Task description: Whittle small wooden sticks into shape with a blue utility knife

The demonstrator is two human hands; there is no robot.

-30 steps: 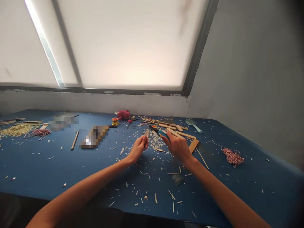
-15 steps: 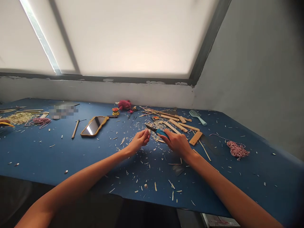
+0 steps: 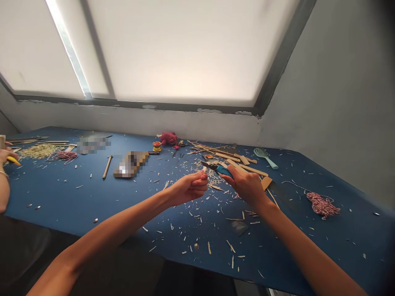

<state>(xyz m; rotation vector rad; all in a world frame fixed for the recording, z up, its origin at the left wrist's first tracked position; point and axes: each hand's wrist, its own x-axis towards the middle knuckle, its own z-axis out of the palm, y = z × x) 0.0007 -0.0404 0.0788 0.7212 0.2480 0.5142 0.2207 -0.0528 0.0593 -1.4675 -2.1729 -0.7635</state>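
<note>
My left hand point(image 3: 191, 188) is closed in a pinch on a small pale piece of wood point(image 3: 204, 169) whose tip shows above the fingers. Wrapped around the blue handle of a knife point(image 3: 224, 170) is my right hand point(image 3: 248, 185). The dark blade points left and lies close to the wood's tip; whether they touch is too small to tell. Pale shavings point(image 3: 216, 187) are scattered on the blue table point(image 3: 129, 205) under and around both hands. Flat wooden strips point(image 3: 226, 156) and thin sticks lie just behind my right hand.
A green hairbrush point(image 3: 266, 158) and a red-and-white string bundle point(image 3: 322, 204) lie at the right. Behind are a red plush object point(image 3: 168, 138) and a small gold pot point(image 3: 157, 146). A wooden-framed item point(image 3: 142, 158) is left of centre. Another person's hand point(image 3: 4, 155) holds something yellow at far left.
The view has shifted, so the table's items appear further right. My hands remain near each other, with knife and wood still held. More of the other person's arm shows at the left.
</note>
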